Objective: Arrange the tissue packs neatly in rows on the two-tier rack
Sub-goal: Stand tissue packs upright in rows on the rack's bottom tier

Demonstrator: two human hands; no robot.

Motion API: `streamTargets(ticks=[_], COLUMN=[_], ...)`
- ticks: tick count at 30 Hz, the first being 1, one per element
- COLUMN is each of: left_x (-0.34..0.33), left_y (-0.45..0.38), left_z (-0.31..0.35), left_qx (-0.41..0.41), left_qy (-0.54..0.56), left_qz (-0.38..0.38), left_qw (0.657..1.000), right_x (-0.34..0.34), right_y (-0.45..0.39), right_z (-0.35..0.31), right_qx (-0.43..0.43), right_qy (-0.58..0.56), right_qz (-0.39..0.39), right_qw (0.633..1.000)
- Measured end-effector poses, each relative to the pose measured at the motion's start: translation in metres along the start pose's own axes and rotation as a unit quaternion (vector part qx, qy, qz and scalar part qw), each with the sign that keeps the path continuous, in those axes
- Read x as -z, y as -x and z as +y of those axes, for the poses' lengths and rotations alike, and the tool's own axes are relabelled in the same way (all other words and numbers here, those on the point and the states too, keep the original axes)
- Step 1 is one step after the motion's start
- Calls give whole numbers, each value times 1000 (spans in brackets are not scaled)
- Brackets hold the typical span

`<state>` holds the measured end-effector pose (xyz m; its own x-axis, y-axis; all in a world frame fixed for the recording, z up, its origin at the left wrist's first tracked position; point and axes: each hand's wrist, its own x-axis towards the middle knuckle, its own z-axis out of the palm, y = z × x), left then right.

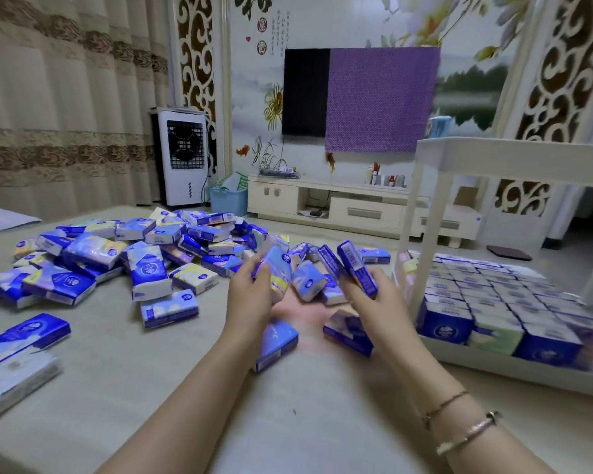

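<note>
Nearest to the camera are the person's two forearms, and the right one wears two thin bracelets (466, 429). The left hand (250, 295) grips one blue tissue pack (277, 268), with the fingers curled round it. The right hand (374, 299) grips a few packs (355, 265) standing on edge, the fingers closed on them; how many, the blur does not let one tell.

Many loose packs (117, 258) lie in a heap on the counter (288, 422) to the left, and two more lie flat just under the hands. On the right stands the white rack (493, 155). Its lower tier (493, 362) is already filled with packs in tight rows (493, 302); the upper tier looks almost bare.

The packs seem light and soft, with a smooth plastic wrap that can slip. A hold across the two broad faces looks safest, and a hard squeeze may dent them.
</note>
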<state>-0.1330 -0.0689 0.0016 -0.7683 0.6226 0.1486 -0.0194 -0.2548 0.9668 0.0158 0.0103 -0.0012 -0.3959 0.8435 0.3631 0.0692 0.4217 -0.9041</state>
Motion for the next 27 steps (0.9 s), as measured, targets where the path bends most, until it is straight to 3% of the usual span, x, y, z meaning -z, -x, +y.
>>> streamTargets(ticks=[3, 6, 10, 13, 18, 22, 27], left_x=[-19, -28, -28, -31, -28, -19, -17], left_y=[17, 31, 32, 34, 26, 28, 34], left_z=[3, 9, 14, 12, -3, -1, -10], left_qx=[34, 76, 94, 37, -15, -28, -61], left_qy=[90, 184, 240, 179, 61, -27, -121], left_qz=[-73, -143, -136, -134, -158, -190, -235], left_qw=[993, 970, 957, 974, 985, 981, 962], right_x=[-4, -10, -7, -5, 0, 13, 33], right_y=[3, 11, 14, 15, 13, 9, 2], right_z=[-3, -5, -10, -9, -1, -1, -4], right_qx=[-38, -29, 20, 67, 56, 79, 38], right_qy=[-100, -88, -78, -21, 85, 258, 235], right_qz=[-75, -126, -173, -198, -217, -244, -213], right_qw=[991, 988, 982, 978, 971, 931, 948])
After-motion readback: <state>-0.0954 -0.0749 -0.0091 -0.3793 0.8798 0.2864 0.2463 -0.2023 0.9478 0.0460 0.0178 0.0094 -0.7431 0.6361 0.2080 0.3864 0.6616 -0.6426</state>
